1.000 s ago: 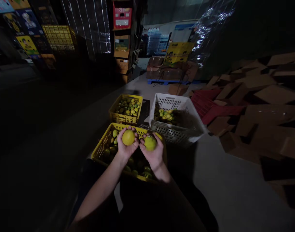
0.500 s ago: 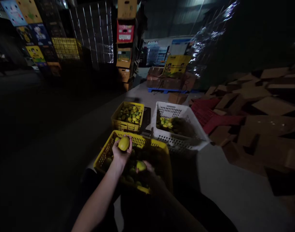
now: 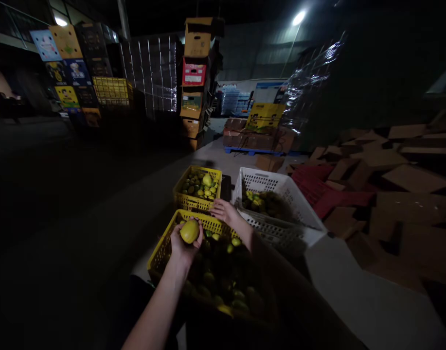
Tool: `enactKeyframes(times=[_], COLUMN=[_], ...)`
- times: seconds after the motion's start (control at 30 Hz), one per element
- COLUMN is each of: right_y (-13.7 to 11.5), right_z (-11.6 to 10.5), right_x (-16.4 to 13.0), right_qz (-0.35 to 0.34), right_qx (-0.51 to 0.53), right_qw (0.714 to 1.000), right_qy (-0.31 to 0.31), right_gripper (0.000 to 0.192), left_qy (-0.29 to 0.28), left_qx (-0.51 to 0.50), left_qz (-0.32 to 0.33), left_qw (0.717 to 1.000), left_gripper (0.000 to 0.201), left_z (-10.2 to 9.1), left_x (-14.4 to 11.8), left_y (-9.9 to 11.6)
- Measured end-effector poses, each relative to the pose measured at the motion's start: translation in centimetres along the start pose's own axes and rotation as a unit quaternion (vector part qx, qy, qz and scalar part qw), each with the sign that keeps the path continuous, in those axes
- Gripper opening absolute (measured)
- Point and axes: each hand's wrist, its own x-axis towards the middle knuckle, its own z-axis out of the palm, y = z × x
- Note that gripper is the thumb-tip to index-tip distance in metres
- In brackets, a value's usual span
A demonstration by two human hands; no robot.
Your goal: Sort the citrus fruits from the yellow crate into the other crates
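Observation:
My left hand is wrapped from below around a yellow lemon, palm up, over the left side of the near yellow crate. Greenish and yellow lemons fill this crate, much of them in shadow. My right hand holds nothing, its fingers stretched out toward the far yellow crate. Over that crate's lemons a bright, larger-looking lemon shows; whether it is in the air or resting I cannot tell.
Right of the far crate stands a white crate partly filled with lemons. Flattened cardboard boxes and a red crate are heaped at the right. Behind are a stack of cartons and a blue pallet carrying boxes.
My right hand has let go of its lemon and moved forward, from inside the near crate toward the far one. The left hand still holds its lemon. The view has tilted upward.

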Motion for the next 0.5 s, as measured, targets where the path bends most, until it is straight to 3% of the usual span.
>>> enactKeyframes(times=[0.13,0.27,0.4,0.5], right_y=[2.5,4.3,3.1,2.0], right_z=[-3.7,-6.7,-6.3,-5.2], right_x=[-3.4,-6.8,-8.7,-9.9], right_qz=[0.086,0.101,0.086,0.074], right_qx=[-0.049,-0.003,0.090,0.190], right_qw=[0.994,0.992,0.988,0.975], right_qy=[0.045,0.074,0.094,0.086], right_gripper=[0.011,0.011,0.019,0.022], left_qy=[0.009,0.009,0.044,0.095], left_qx=[0.031,0.070,0.116,0.174], left_qz=[-0.005,-0.005,0.025,0.040], left_qw=[0.999,0.997,0.992,0.979], left_gripper=[0.028,0.030,0.029,0.023], left_z=[0.2,-0.1,-0.8,-2.4], left_x=[0.3,0.3,1.1,2.6], left_y=[-0.3,-1.1,-2.5,-3.8])
